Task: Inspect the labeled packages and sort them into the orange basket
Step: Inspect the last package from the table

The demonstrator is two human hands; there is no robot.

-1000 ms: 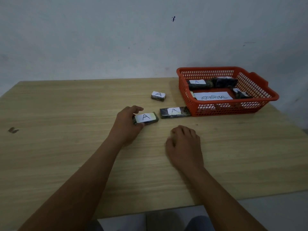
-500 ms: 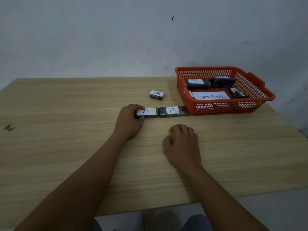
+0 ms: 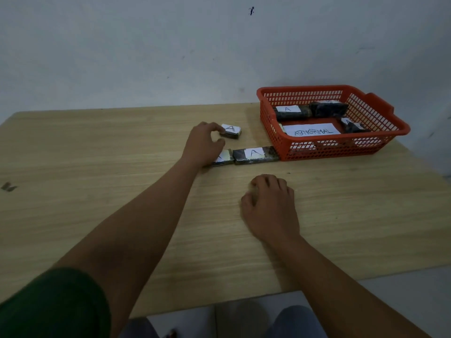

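While the right hand (image 3: 271, 206) rests on the wooden table (image 3: 97, 181) with its fingers loosely curled and nothing in them, the left hand (image 3: 202, 145) reaches toward the far side, its index finger and thumb spread around the near-left end of a small package (image 3: 231, 131). The index fingertip is at that package's left edge; whether it actually touches cannot be told, and nothing is held in it.

Just nearer than that hand, two dark packages lie end to end in a row running left to right. The left package (image 3: 223, 158) is partly hidden under the hand, only part of its label showing. The right package (image 3: 255, 154) bears a white label with an "A", and its right end reaches the near-left corner of the orange basket (image 3: 380, 113).

The basket stands at the far right of the table. Inside it lie a white card (image 3: 311, 130) reading "ABNORMAL", a labelled package (image 3: 290, 112) at the far left, a dark wrapped package (image 3: 328, 109) just right of it, and another labelled package (image 3: 352, 125) toward the right wall.

A dark green sleeve (image 3: 51, 306) covers the left upper arm at the near left.
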